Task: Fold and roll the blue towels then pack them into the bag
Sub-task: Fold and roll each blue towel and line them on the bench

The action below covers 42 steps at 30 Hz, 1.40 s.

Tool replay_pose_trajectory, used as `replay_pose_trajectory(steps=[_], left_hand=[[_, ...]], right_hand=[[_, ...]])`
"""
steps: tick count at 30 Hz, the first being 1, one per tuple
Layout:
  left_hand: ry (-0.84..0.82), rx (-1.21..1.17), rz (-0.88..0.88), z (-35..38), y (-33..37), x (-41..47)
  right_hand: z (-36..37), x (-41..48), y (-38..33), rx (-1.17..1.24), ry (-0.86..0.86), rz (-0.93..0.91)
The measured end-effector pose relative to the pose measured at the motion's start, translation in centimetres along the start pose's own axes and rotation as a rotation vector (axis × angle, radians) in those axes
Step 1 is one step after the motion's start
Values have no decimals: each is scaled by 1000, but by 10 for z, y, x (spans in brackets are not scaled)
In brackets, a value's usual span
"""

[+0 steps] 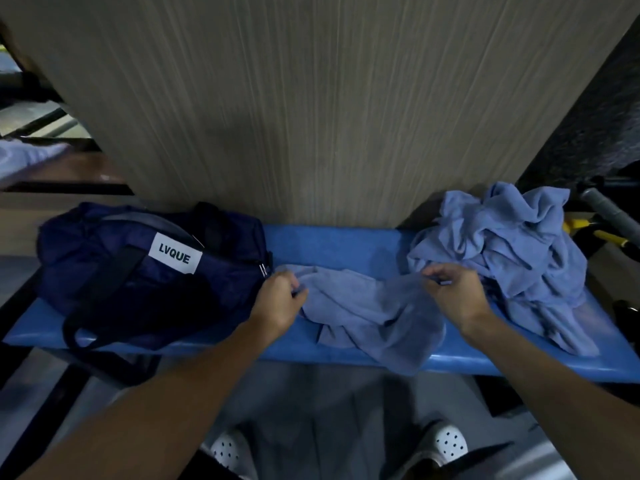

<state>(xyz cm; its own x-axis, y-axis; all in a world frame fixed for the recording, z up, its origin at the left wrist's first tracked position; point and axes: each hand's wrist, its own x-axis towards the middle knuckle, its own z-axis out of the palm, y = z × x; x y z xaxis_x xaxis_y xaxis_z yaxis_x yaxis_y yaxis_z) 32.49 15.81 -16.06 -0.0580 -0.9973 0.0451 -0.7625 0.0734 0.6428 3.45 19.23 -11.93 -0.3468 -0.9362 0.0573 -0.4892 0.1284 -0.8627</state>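
Simultaneously pinched far edge of crumpled towel (360, 313) with left hand (277, 303) and right hand (453, 296), fingers curled; held it mid-bench (332, 247), between bag (138, 271) at left and towel pile (512, 247) at right.

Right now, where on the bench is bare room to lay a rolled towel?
A bare strip of the blue bench lies behind the middle towel, between the bag and the towel pile. Bag and pile crowd both ends.

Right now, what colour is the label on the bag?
The label is white with dark lettering; head view.
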Motion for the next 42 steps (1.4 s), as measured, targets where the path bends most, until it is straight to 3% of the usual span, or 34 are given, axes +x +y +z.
replay_pose_trajectory(steps=[13, 16, 20, 24, 31, 37, 42], left_hand=[[-114, 80, -376, 26, 11, 6], [-58, 35, -429, 27, 16, 2], [64, -62, -370, 22, 23, -1], [148, -73, -187, 3, 38, 5], [318, -191, -16, -62, 81, 24], [366, -430, -2, -119, 108, 36], [311, -517, 16, -152, 130, 30]], right_hand=[[-7, 3, 7, 20, -51, 47], [-11, 1, 4, 47, -51, 64], [-14, 0, 0, 115, 4, 78], [-17, 2, -4, 145, 28, 39], [-35, 6, -38, 216, 67, -12], [-56, 10, -83, 310, 81, -76], [-66, 3, -110, 362, 112, -147]])
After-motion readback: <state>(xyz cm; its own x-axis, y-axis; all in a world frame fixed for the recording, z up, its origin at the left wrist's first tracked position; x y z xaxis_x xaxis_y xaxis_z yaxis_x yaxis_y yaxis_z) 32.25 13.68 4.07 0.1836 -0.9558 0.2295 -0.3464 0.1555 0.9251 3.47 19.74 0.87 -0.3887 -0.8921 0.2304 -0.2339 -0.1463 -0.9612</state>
